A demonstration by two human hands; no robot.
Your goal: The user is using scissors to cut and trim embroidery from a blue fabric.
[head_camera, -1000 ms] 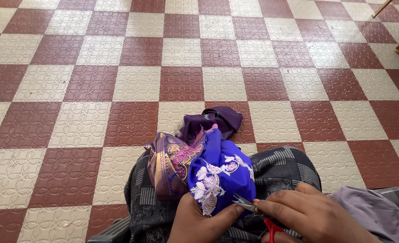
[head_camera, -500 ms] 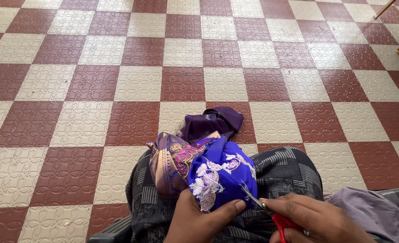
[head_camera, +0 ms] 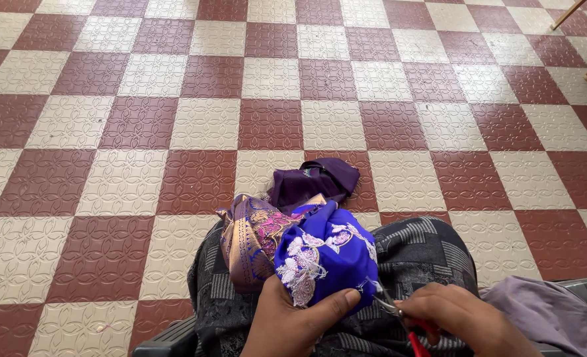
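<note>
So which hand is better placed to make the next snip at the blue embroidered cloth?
Probably the right hand: it holds the red-handled scissors, tips at the blue embroidered cloth. The left hand is busy gripping that cloth.

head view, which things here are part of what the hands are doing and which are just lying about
In use:
- blue embroidered cloth, held by the left hand
- small red-handled scissors in the right hand, tips at the cloth's edge

Lying about:
- gold and purple patterned cloth on the lap
- dark purple cloth on the checked floor
- grey-lilac cloth at right
</note>
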